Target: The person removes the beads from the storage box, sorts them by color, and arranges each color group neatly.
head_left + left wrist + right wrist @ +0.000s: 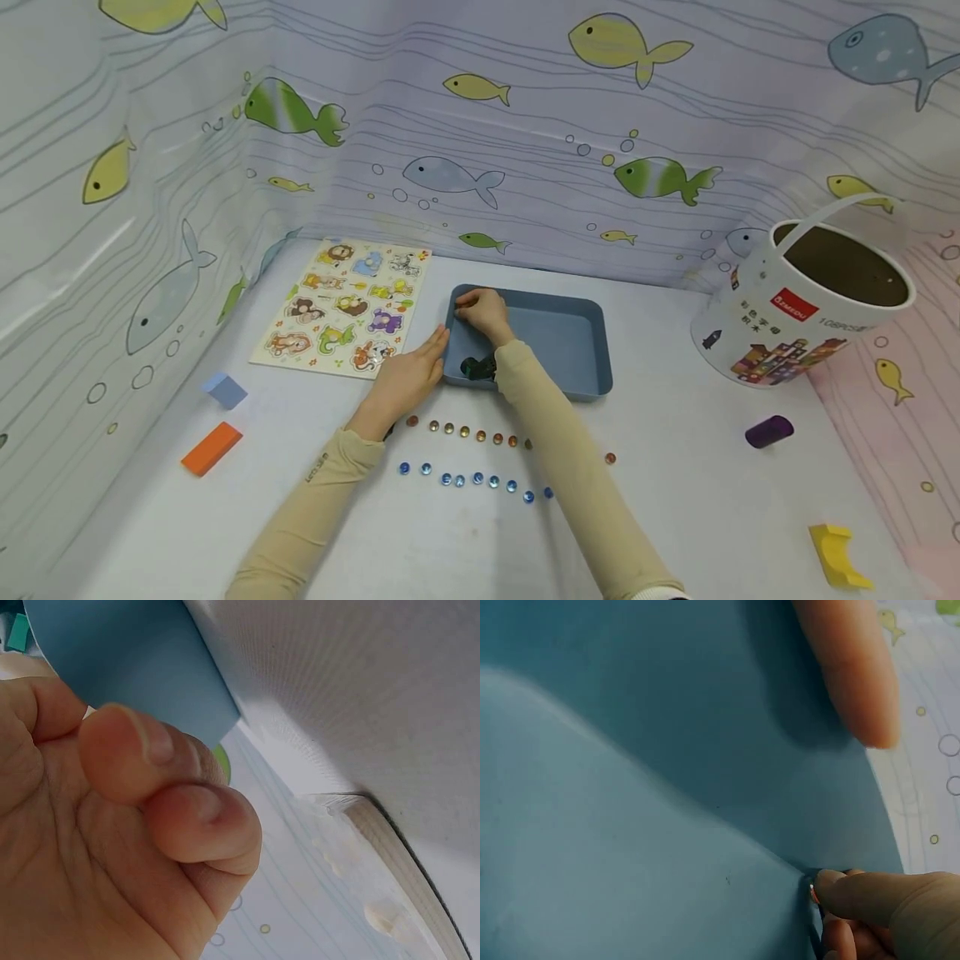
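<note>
Inside a blue-grey tray (558,342), my right hand (483,312) reaches into the far left corner. In the right wrist view, thumb and fingertips (829,889) pinch a small shiny orange bead (814,894), mostly hidden, close to the tray's wall. My left hand (411,375) rests against the outside of the tray's left side, fingers fairly straight in the head view; its fingertips (202,814) bend somewhat in the left wrist view. Nearer the front lie a row of amber and orange beads (481,436) and a row of blue beads (477,478), both partly behind the right forearm.
An animal puzzle board (345,308) lies left of the tray. A large white bucket (795,308) stands at the right. Around the table are a light blue block (225,390), an orange block (212,448), a purple cylinder (769,432) and a yellow arch block (836,557).
</note>
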`<state>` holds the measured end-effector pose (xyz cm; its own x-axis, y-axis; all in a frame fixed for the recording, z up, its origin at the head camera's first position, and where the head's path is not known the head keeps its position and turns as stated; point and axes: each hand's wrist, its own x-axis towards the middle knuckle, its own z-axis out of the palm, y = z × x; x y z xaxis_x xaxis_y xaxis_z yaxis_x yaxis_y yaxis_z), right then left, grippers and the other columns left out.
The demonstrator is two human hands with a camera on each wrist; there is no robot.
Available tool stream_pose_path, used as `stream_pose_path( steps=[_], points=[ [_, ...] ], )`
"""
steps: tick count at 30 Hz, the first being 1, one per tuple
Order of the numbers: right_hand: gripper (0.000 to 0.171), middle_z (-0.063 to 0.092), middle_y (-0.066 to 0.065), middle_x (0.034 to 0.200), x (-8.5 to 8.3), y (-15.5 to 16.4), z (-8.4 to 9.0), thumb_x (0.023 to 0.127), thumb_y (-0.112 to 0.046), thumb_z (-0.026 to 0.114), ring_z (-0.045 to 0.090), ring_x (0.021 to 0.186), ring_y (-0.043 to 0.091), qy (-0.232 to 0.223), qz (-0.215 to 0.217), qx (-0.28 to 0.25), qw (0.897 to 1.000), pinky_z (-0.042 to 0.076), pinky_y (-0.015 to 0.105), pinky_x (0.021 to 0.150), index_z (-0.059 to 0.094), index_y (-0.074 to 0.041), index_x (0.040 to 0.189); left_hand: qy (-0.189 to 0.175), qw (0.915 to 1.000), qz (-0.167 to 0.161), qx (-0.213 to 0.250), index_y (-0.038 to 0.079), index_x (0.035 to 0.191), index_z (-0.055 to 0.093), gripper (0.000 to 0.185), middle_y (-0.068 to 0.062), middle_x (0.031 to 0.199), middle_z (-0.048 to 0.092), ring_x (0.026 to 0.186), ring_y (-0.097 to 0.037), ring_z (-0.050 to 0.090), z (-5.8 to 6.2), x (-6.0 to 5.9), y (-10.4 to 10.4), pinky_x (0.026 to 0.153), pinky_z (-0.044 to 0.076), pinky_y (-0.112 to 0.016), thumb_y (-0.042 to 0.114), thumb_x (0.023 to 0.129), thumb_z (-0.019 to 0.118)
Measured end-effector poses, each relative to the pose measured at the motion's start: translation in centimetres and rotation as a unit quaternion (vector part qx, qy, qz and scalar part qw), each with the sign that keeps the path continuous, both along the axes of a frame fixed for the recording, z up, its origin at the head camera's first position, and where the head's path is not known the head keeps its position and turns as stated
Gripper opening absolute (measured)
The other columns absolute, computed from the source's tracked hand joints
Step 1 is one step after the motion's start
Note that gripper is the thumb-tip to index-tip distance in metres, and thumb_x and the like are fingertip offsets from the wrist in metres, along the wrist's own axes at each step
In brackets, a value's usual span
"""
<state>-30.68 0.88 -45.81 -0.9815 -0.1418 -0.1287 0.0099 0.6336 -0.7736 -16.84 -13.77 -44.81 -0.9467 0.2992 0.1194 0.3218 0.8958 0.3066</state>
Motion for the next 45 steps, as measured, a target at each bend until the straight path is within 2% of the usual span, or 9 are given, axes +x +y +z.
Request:
stream_pose_path(
  steps=[5, 11, 13, 17, 22, 26, 32, 40, 45],
  points=[
    [0.02, 0.074, 0.004, 0.107, 0.1, 0.3, 0.1, 0.087, -0.021, 0.072, 0.065, 0.101, 0.022, -0.006, 0.005, 0.004, 1.0, 0.051, 0.035, 0.093, 0.076, -0.014, 0.106, -0.005, 1.0, -0.002, 0.004, 0.008, 0.149, 0.037, 0.05, -0.006, 0.154, 0.037, 0.037, -0.01, 0.029, 0.1, 0.1, 0.2, 0.037, 0.028, -0.025, 0.02, 0.101, 0.045],
    [0.023, 0.071, 0.007, 0.113, -0.1, 2.2, 0.7, 0.091, -0.022, 0.068, 0.061, 0.085, 0.015, -0.051, 0.012, -0.088, 0.995, 0.05, 0.025, 0.073, 0.073, -0.013, 0.112, -0.018, 0.9998, 0.002, -0.008, 0.009, 0.15, 0.035, 0.051, -0.005, 0.155, 0.035, 0.038, -0.012, 0.033, 0.1, 0.1, 0.2, 0.038, 0.03, -0.026, 0.022, 0.102, 0.044],
    [0.025, 0.07, 0.008, 0.116, -0.1, 3.1, 1.2, 0.092, -0.022, 0.067, 0.059, 0.085, 0.012, -0.061, 0.013, -0.118, 0.991, 0.048, 0.023, 0.072, 0.072, -0.013, 0.115, -0.017, 0.9998, 0.003, -0.009, 0.008, 0.149, 0.036, 0.05, -0.005, 0.155, 0.035, 0.038, -0.012, 0.033, 0.1, 0.1, 0.2, 0.038, 0.031, -0.026, 0.022, 0.102, 0.044],
    [0.029, 0.067, 0.008, 0.121, -0.2, 5.5, 2.3, 0.094, -0.022, 0.064, 0.058, 0.092, 0.012, -0.073, 0.016, -0.157, 0.985, 0.05, 0.028, 0.082, 0.068, -0.012, 0.121, -0.01, 0.9999, 0.002, -0.007, 0.008, 0.149, 0.036, 0.051, -0.005, 0.155, 0.036, 0.038, -0.012, 0.031, 0.0, 0.1, 0.1, 0.038, 0.03, -0.026, 0.022, 0.101, 0.045],
    [0.037, 0.062, 0.013, 0.129, 0.0, 9.0, 4.1, 0.096, -0.02, 0.061, 0.057, 0.107, 0.022, -0.077, 0.012, -0.19, 0.979, 0.047, 0.041, 0.1, 0.061, -0.006, 0.13, -0.004, 1.0, 0.001, -0.004, 0.008, 0.149, 0.037, 0.051, -0.006, 0.155, 0.036, 0.037, -0.011, 0.031, 0.0, 0.1, 0.1, 0.037, 0.03, -0.026, 0.022, 0.101, 0.045],
    [0.039, 0.057, 0.015, 0.137, 0.7, 12.3, 5.4, 0.098, -0.02, 0.058, 0.052, 0.121, 0.03, -0.072, 0.002, -0.22, 0.973, 0.042, 0.047, 0.107, 0.058, -0.004, 0.133, -0.001, 1.0, 0.003, -0.005, 0.008, 0.149, 0.037, 0.051, -0.006, 0.154, 0.037, 0.038, -0.012, 0.034, 0.1, 0.1, 0.1, 0.038, 0.031, -0.026, 0.022, 0.101, 0.045],
    [0.044, 0.054, 0.011, 0.141, 2.4, 17.2, 5.6, 0.099, -0.024, 0.056, 0.046, 0.133, 0.027, -0.065, 0.001, -0.226, 0.972, 0.039, 0.043, 0.111, 0.053, -0.004, 0.138, -0.004, 1.0, 0.001, -0.003, 0.008, 0.149, 0.037, 0.05, -0.006, 0.154, 0.038, 0.038, -0.012, 0.032, 0.0, 0.1, 0.2, 0.037, 0.031, -0.026, 0.021, 0.101, 0.045],
    [0.049, 0.059, 0.0, 0.125, 5.8, 21.7, 4.5, 0.098, -0.027, 0.058, 0.045, 0.134, 0.031, -0.052, -0.005, -0.215, 0.975, 0.037, 0.044, 0.113, 0.05, 0.001, 0.138, -0.005, 1.0, 0.005, -0.005, 0.008, 0.148, 0.038, 0.05, -0.006, 0.154, 0.037, 0.038, -0.012, 0.032, -0.1, 0.1, 0.2, 0.037, 0.03, -0.026, 0.021, 0.101, 0.045],
    [0.051, 0.063, -0.01, 0.117, 9.0, 24.1, 3.6, 0.098, -0.03, 0.058, 0.056, 0.121, 0.018, -0.047, 0.006, -0.187, 0.981, 0.046, 0.023, 0.097, 0.051, 0.002, 0.137, -0.003, 1.0, 0.004, -0.004, 0.007, 0.148, 0.037, 0.05, -0.006, 0.155, 0.036, 0.038, -0.013, 0.033, 0.0, 0.1, 0.2, 0.037, 0.031, -0.026, 0.021, 0.101, 0.045]
  ],
)
